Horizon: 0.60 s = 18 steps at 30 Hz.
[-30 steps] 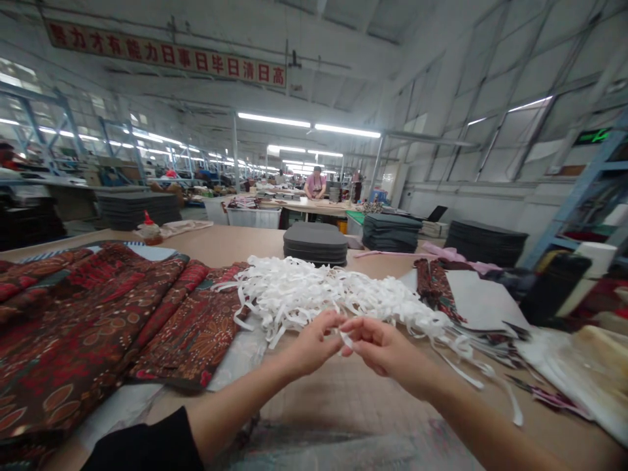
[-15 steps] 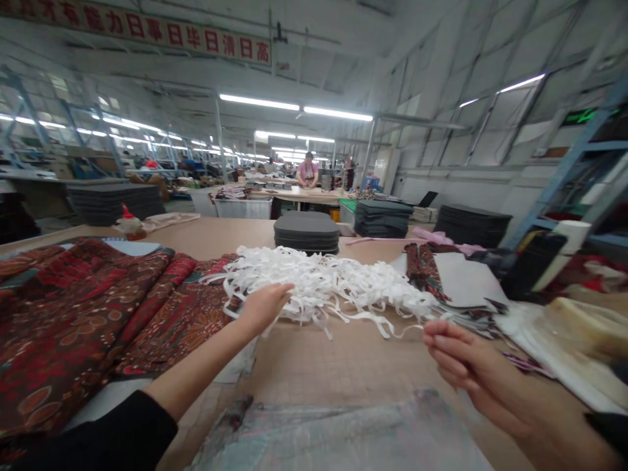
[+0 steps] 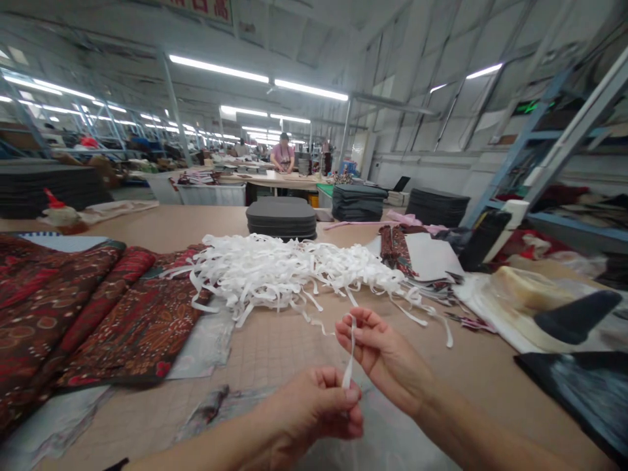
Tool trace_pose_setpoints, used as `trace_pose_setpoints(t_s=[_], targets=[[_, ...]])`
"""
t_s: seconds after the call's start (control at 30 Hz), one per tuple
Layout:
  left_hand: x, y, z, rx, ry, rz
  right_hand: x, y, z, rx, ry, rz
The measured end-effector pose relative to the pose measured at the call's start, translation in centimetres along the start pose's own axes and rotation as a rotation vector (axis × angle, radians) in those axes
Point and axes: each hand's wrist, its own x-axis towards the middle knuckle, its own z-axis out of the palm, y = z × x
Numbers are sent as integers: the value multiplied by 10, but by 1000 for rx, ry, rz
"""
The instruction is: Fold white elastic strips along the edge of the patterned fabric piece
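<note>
The left hand point(image 3: 321, 409) is closed in a pinch, thumb against fingers, on the lower end of a narrow white strip point(image 3: 348, 369). The right hand point(image 3: 390, 356) grips the same strip higher up between its fingertips, with its palm turned partly inward. The strip runs upright between them, just in front of the white pile point(image 3: 275, 275) of similar strips on the worktop point(image 3: 289, 343). Another thin white strand point(image 3: 318, 324) trails from the pile towards the right fingertips; whether it belongs to the held strip cannot be told.

Handling it well looks to be a matter of light, opposed pinches: enough pull to keep the band straight, too little to stretch or crease it. The band seems to turn edge-on midway, so rolling one fingertip slightly would lay it flat and show any twist. Keeping both hands on the near side of the heap, above the clear plastic point(image 3: 387, 425), should spare the strip from snagging on the loose loops. If the strand proves joined or caught, easing it out slowly looks safer than tugging, which could drag neighbouring strips along and tighten the tangle.
</note>
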Motion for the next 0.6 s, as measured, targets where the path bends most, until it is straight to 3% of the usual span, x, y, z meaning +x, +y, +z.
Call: trace_pose_setpoints(t_s=[0.17,0.3,0.47,0.6], targets=[[-20,7,-18,52,156,-62,13,-21,-23,-18,95,-104],[-31,9,-36,5,186,-48,27,-36,-47,-58,206,-216],[-41,7,-51,-132,277,112,27,-33,-67,-124,285,-203],[-48,9,-57,-22,330,195,21,-35,-71,-98,258,-169]])
